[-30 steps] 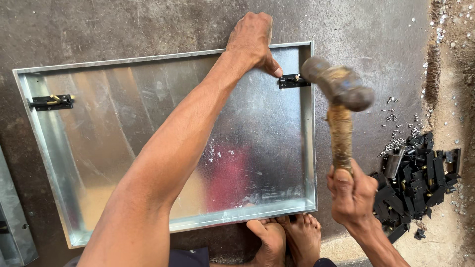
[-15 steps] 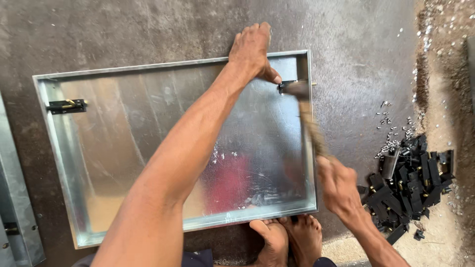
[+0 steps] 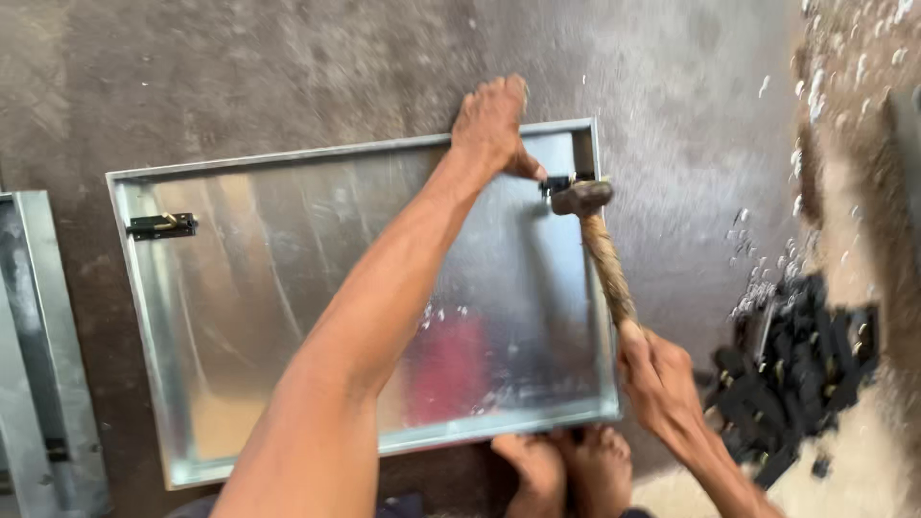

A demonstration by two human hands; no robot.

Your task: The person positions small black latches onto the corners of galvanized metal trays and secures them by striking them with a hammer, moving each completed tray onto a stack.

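A shallow rectangular tray of shiny galvanised sheet metal (image 3: 288,288) lies flat on the dark grey concrete floor (image 3: 288,77). The left hand (image 3: 494,125) presses on the tray's far rim, thumb and fingers pinched at a small black latch fitting (image 3: 554,182) by the right corner. The right hand (image 3: 657,379) is clenched round the worn wooden handle of a hammer (image 3: 600,245), its dark metal head touching that fitting. A matching black latch (image 3: 161,225) sits on the left rim. A heap of black metal fittings (image 3: 796,374) lies right of the tray.
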